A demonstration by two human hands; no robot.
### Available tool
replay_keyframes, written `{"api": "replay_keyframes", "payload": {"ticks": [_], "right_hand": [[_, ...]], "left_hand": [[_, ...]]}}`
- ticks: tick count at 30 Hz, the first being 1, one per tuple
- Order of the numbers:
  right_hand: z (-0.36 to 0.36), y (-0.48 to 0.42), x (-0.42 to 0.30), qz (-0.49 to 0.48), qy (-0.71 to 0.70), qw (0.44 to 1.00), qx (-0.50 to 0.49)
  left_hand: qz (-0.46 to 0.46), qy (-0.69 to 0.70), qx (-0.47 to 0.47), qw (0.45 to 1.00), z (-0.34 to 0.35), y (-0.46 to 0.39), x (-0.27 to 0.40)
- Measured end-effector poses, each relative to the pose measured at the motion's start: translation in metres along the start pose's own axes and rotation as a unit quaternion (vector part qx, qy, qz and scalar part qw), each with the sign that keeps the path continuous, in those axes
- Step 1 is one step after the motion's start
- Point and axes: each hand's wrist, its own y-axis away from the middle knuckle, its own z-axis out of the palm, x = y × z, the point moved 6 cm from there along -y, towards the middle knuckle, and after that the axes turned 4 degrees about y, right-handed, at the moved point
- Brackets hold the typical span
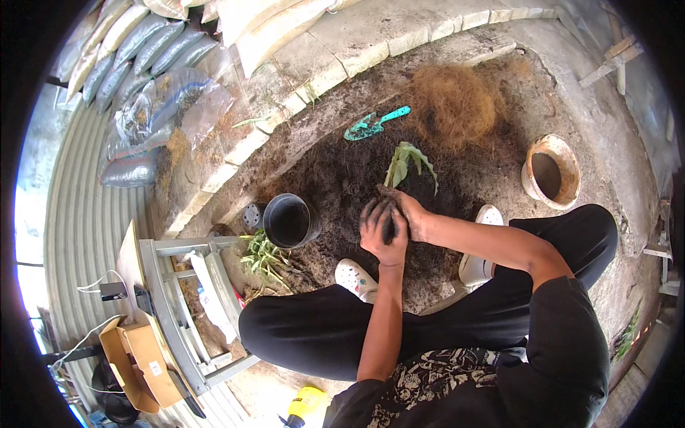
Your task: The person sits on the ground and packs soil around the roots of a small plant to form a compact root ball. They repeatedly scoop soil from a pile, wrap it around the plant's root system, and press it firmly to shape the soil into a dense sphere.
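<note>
Both of my hands are cupped around the dark, soil-covered root ball (389, 229) of a leafy plant (402, 165). My left hand (382, 231) presses its spread, dirty fingers over the near side. My right hand (411, 209) wraps the far side, close below the leaves, which droop away from me. Loose dark soil (342, 176) lies on the ground under and around my hands. To the left stands a black plastic pot (289, 220), with a smaller black pot (252, 215) beside it. A turquoise hand trowel (374, 124), smeared with soil, rests beyond the plant.
Brown coir fibre (455, 107) is heaped at the upper right. A stained bucket (570, 176) stands right. Leafy plants (263, 255) lie beside a metal ladder (199, 381) at left. A yellow bottle (309, 404) is near the bottom; filled sacks (160, 51) are stacked upper left.
</note>
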Motion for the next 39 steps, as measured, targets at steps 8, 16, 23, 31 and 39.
{"api": "replay_keyframes", "payload": {"ticks": [8,16,23,31,39], "right_hand": [[0.038,0.029,-0.040,0.006,0.039,0.995,-0.092],[0.028,0.004,-0.032,0.082,-0.103,0.967,-0.218],[0.020,-0.002,-0.025,0.039,-0.042,0.983,-0.176],[0.011,-0.002,0.000,0.059,-0.049,0.993,-0.092],[0.013,-0.006,-0.006,0.106,-0.114,0.978,-0.138]], "left_hand": [[-0.504,0.606,0.161,0.594,0.004,0.014,-0.069],[-0.382,0.361,0.008,0.851,0.020,0.020,-0.065],[-0.086,0.050,-0.122,0.988,0.000,-0.009,-0.020],[-0.035,0.022,-0.020,0.999,-0.010,-0.006,-0.003],[-0.060,0.142,-0.065,0.986,-0.008,-0.020,-0.005]]}}
